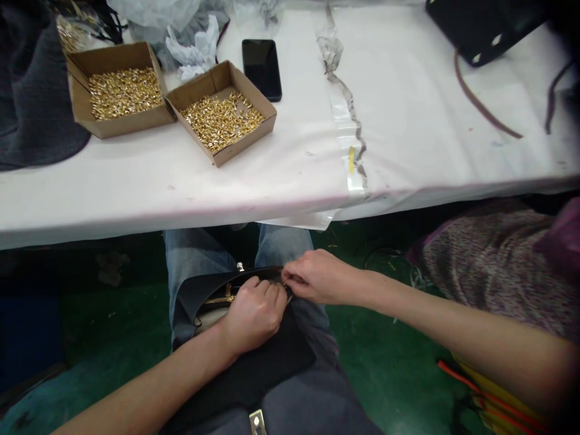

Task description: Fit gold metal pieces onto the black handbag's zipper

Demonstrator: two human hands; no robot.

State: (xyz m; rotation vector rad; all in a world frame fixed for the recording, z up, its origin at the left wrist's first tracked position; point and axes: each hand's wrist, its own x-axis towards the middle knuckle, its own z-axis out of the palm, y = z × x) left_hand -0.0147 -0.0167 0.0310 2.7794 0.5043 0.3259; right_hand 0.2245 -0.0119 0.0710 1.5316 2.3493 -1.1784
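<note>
Black and leather-like, a flapped bag point(267, 374) lies open on the person's blue denim jeans point(193, 248), a gold metal zip point(220, 299) showing inside at left. The left hand point(258, 311) curls over the bag's near rim, gripping it; the right hand point(312, 277) pinches at the opening's right end, its hold hidden. Farther off, on the white-covered bench point(408, 133), sit two brown cardboard boxes point(247, 142) of small gold metal pieces point(222, 124), a black rectangular phone point(261, 69) just beyond the right one.

No text, label, brand, number or sign is showing legibly: the phone point(261, 69) at twelve o'clock, the cardboard boxes point(247, 142) at ten and eleven, and the black bag point(274, 362) at six are displaying nothing readable.
</note>
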